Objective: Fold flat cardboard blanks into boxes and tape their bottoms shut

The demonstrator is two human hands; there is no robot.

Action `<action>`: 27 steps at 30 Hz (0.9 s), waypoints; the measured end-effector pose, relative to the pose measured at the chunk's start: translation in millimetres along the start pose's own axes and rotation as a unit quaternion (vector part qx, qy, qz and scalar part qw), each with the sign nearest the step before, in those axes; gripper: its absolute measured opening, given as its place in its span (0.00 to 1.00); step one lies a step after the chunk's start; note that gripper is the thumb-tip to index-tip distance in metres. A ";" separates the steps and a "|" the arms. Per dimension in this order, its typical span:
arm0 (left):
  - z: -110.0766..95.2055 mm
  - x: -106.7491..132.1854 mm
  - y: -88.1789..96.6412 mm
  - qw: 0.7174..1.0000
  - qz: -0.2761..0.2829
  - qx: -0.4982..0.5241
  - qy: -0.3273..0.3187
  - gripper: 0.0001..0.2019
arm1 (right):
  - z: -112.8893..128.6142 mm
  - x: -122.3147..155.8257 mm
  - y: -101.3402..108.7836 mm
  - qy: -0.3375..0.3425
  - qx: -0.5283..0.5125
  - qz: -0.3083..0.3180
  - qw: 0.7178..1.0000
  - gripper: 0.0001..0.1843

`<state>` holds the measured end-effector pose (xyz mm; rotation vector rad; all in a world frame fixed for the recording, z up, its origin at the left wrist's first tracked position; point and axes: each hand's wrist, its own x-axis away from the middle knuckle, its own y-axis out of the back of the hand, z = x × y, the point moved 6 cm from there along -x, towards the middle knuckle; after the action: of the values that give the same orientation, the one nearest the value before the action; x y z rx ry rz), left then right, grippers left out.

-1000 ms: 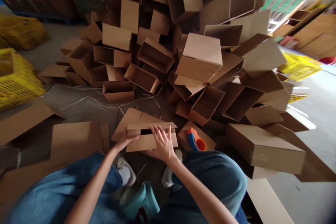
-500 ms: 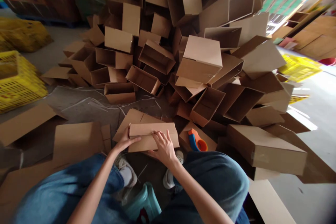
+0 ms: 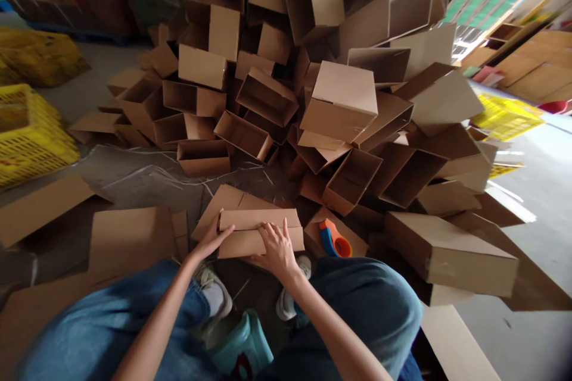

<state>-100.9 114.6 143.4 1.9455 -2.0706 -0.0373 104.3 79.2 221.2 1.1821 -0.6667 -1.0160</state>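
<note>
Head view: hands (image 3: 277, 250) on plain box (image 3: 245, 240)

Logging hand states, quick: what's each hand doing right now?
Left hand: holding the cardboard box at its left end.
Right hand: open, resting on the same box.

Carton (image 3: 245, 241) up front, box heap (image 3: 339, 113) behind it
Left hand (image 3: 213, 242) is at its left end, right hand (image 3: 279, 253) over its right half. Tape dispenser (image 3: 331, 239) sits just right, on some cardboard (image 3: 315, 232). One crate (image 3: 40, 143) is far left, another crate (image 3: 509, 116) off right past the heap.
</note>
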 end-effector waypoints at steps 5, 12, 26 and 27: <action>-1.9 2.5 1.5 1.000 0.009 -0.007 0.007 0.43 | -1.3 -1.1 6.7 -0.009 -0.017 0.001 1.000 0.30; -6.4 6.9 -0.2 0.998 0.021 0.054 0.036 0.48 | -3.5 -24.2 16.6 -0.041 0.059 0.065 0.995 0.16; -11.9 2.1 5.6 0.990 0.011 0.087 0.112 0.52 | -9.6 -37.9 19.9 -0.092 0.040 0.057 0.993 0.10; -11.2 1.3 6.3 0.990 0.009 0.085 0.115 0.52 | -16.3 -36.5 20.0 -0.093 0.019 0.041 0.995 0.10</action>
<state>-104.4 116.0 155.7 1.9227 -1.9942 0.3616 108.7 120.1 238.7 1.0923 -0.8775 -1.0564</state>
